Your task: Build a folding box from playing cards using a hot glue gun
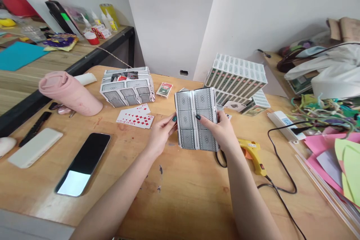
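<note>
Between my hands, raised over the table, is a box-like piece made of playing cards (194,127), its patterned grey backs facing me. My left hand (164,129) pinches its left edge. On the right side, my right hand (222,127) grips it with the thumb lying across the front and the fingers hidden behind. A larger open-topped box of playing cards (126,92) stands further back on the left. Loose diamond cards (135,117) lie face up in front of that box. A red and green card pack (164,89) rests just to its right.
A yellow glue gun (253,153) lies right of my right forearm, its black cord curling over the table. Stacked card packs (236,77) stand behind my right hand. To the left are a phone (84,163), a power bank (35,148) and a pink tumbler (71,93). A power strip (287,124) sits right.
</note>
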A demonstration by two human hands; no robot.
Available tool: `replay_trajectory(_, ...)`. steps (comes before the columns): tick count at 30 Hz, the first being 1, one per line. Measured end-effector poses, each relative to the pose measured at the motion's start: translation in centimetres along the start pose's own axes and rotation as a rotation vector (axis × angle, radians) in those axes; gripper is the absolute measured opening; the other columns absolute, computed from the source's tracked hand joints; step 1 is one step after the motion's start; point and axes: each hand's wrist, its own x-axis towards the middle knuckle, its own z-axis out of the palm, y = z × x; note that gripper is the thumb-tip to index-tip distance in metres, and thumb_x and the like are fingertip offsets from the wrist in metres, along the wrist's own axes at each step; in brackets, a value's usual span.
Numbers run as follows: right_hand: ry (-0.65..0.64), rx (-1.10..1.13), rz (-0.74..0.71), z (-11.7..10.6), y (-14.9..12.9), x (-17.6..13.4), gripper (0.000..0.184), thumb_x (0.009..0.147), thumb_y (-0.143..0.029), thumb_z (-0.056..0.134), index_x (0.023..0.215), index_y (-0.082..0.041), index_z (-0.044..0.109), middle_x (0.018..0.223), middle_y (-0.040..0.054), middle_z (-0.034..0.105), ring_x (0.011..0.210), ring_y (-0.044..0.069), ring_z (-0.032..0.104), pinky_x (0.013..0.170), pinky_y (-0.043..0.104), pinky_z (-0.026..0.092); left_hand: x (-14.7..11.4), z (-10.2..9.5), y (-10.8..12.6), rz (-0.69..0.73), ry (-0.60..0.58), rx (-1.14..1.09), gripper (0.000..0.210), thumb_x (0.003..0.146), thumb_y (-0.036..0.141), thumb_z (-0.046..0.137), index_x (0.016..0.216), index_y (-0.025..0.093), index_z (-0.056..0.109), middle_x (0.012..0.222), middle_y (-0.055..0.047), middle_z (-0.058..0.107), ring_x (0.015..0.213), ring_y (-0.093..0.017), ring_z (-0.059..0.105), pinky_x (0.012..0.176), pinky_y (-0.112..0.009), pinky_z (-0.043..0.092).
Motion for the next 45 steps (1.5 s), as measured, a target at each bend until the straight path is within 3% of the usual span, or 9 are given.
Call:
replay_trajectory(5,-0.043,0.070,-0.030,-0.2,0.3,0.3,0.053,0.060,-0.051,0.076,0.101,-0.023,0.057,0.098,0.0077,0.069,0.093,0.029,0.064,0.077,0.042,0.053,0.4,-0.2,-0.2,-0.007,0.006,0.023,0.037,0.070,0.032,0.074,0.106,0.023,0.071,0.115,-0.007,0.069,0.106,-0.023,0.063,0.095,-0.042,0.049)
replay_trajectory(9,-0.087,0.129,0.031,-0.3,0.5,0.6,0.050,0.061,-0.051,0.076,0.100,-0.024,0.059,0.097,0.0072,0.069,0.091,0.029,0.065,0.078,0.044,0.054,0.8,-0.6,-0.1,-0.042,-0.019,-0.002,0.038,0.066,0.027,0.079,0.103,0.022,0.072,0.117,-0.007,0.069,0.109,-0.023,0.062,0.097,-0.039,0.047)
replay_trajectory(14,-0.147,0.171,0.105,-0.6,0.5,1.0,0.047,0.061,-0.050,0.077,0.097,-0.024,0.060,0.097,0.0076,0.069,0.089,0.029,0.066,0.077,0.045,0.055,1.1,-0.9,-0.4,-0.133,-0.021,-0.057,0.040,0.069,0.026,0.076,0.108,0.023,0.069,0.113,-0.007,0.070,0.095,-0.019,0.067,0.085,-0.033,0.052)
replay_trajectory(19,-0.172,0.159,0.081,-0.9,0.6,0.9,0.048,0.063,-0.052,0.075,0.099,-0.024,0.060,0.100,0.0074,0.069,0.089,0.029,0.067,0.074,0.043,0.056,1.0,-0.9,-1.2,-0.080,-0.072,-0.025,0.032,0.073,0.031,0.072,0.104,0.024,0.071,0.109,-0.005,0.071,0.094,-0.018,0.066,0.083,-0.031,0.051)
replay_trajectory(33,-0.143,0.124,0.085,-1.1,0.1,0.6,0.051,0.061,-0.053,0.076,0.098,-0.023,0.059,0.098,0.0076,0.069,0.090,0.030,0.066,0.075,0.045,0.054,0.6,-0.6,-0.8,0.002,-0.076,0.072,0.038,0.072,0.036,0.072,0.107,0.021,0.071,0.102,-0.004,0.072,0.087,-0.018,0.066,0.081,-0.034,0.053)
replay_trajectory(39,-0.071,0.048,0.083,-0.8,-0.2,0.3,0.053,0.057,-0.052,0.077,0.096,-0.022,0.057,0.097,0.0081,0.069,0.091,0.030,0.065,0.075,0.045,0.054,0.7,-0.7,-0.8,0.030,-0.116,0.120,0.035,0.074,0.036,0.070,0.106,0.021,0.072,0.104,-0.005,0.072,0.086,-0.019,0.067,0.083,-0.037,0.053)
replay_trajectory(45,-0.068,0.048,0.063,-0.4,-0.5,-0.2,0.055,0.058,-0.053,0.076,0.099,-0.023,0.056,0.096,0.0070,0.069,0.090,0.029,0.065,0.073,0.043,0.054,0.5,-0.4,0.3,-0.028,-0.080,0.104,0.032,0.068,0.034,0.075,0.096,0.017,0.074,0.099,-0.006,0.073,0.084,-0.019,0.067,0.083,-0.036,0.052)
